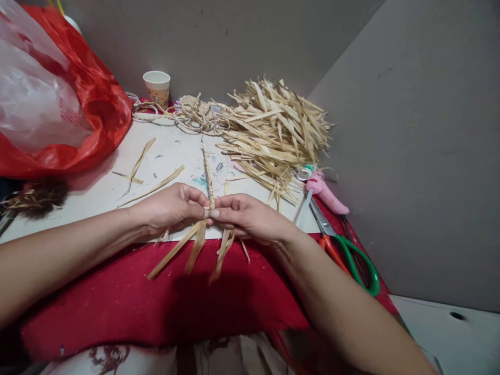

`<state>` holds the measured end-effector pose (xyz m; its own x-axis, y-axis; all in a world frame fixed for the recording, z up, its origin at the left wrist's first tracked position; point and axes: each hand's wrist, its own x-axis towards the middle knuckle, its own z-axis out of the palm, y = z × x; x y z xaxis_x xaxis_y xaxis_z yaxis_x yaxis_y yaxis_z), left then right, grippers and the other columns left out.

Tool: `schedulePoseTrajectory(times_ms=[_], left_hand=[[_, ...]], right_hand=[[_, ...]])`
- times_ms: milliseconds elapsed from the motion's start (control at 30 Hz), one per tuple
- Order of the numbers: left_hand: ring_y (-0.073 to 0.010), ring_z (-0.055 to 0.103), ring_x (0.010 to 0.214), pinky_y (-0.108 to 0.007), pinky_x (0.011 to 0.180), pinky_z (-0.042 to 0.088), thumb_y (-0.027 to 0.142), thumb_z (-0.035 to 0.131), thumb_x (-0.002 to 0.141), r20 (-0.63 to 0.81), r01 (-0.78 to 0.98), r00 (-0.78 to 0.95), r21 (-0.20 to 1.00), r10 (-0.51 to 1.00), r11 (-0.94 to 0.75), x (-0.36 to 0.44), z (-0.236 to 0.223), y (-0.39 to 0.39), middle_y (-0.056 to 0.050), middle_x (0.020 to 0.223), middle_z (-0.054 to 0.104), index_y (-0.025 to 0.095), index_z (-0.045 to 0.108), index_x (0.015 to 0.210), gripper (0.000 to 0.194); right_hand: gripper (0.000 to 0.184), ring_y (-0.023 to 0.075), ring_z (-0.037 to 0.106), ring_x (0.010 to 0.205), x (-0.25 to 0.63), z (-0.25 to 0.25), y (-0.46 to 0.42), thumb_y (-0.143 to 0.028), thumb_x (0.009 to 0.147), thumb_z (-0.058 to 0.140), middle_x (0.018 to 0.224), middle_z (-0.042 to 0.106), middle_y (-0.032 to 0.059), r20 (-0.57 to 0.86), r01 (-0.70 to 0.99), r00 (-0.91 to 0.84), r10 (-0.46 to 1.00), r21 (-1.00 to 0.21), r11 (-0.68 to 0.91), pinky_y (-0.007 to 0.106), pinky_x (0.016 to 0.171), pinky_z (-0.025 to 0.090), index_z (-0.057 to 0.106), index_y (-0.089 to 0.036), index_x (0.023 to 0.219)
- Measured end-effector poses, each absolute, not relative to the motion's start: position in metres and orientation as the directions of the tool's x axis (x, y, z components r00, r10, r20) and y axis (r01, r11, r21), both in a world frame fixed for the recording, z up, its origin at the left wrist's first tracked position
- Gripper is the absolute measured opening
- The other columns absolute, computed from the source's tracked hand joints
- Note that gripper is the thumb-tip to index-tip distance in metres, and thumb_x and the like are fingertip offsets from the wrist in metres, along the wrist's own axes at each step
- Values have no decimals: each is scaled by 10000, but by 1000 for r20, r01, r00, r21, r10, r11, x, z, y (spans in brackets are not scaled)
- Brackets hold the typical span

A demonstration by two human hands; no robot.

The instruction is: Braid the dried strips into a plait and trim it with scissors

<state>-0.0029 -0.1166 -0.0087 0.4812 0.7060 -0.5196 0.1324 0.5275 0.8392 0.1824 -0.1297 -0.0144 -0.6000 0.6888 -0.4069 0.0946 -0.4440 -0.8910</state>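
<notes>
A thin braid of dried straw-coloured husk point(208, 169) runs away from me over the white board point(164, 153). My left hand point(177, 208) pinches its near end, thumb against fingers. Meeting it at the same spot, my right hand point(244, 214) is also closed on the braid. Loose flat husk strips point(197, 245) fan out below both hands, over the red cloth point(156, 302). Part of the braid between the fingertips is hidden.
A heap of dried husk strips point(281, 122) lies at the back right, beside a coiled braid point(197, 112). A paper cup point(157, 88) stands behind. Green-handled scissors point(361, 263) and a pink glue gun point(326, 194) lie right. A red plastic bag point(105, 99) fills the left.
</notes>
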Motion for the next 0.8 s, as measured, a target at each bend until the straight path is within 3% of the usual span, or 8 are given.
schedulePoseTrajectory(times_ms=[167,333,467,700,800], left_hand=[[-105,612,610,-212,588,444,185,697,660,-451,166,497,888,742,429,-2,-9,-119,-23,670,685,141,611,707,108],[-81,527,552,-212,552,396,243,636,711,-270,376,504,924,821,73,-5,-10,-118,17,636,643,140,653,748,110],[-93,512,579,-230,584,384,238,582,735,-204,519,517,847,831,-116,-8,-1,-117,18,645,647,141,682,725,140],[-96,378,469,-250,554,304,242,565,761,-170,709,491,647,854,-279,-3,19,-129,23,472,489,181,585,556,214],[-121,401,479,-258,546,290,317,529,813,-219,751,511,583,831,-309,1,19,-140,6,504,499,194,573,620,232]], right_hand=[[349,10,248,390,185,-14,-128,-423,735,710,457,379,-90,-427,152,-574,699,-894,-421,171,372,141,629,-83,730],[297,7,220,322,181,-18,-130,-348,776,632,399,370,-89,-484,131,-565,668,-852,-507,165,339,136,558,-117,605],[255,15,210,281,176,-20,-132,-267,774,563,365,364,-86,-484,117,-477,733,-862,-493,169,307,128,532,-136,557],[203,28,277,267,171,-23,-137,-246,738,545,359,394,-79,-454,139,-408,792,-888,-438,169,296,176,581,-140,569],[226,27,276,263,170,-19,-140,-235,722,545,346,390,-75,-472,93,-399,786,-874,-477,169,295,173,548,-148,514]])
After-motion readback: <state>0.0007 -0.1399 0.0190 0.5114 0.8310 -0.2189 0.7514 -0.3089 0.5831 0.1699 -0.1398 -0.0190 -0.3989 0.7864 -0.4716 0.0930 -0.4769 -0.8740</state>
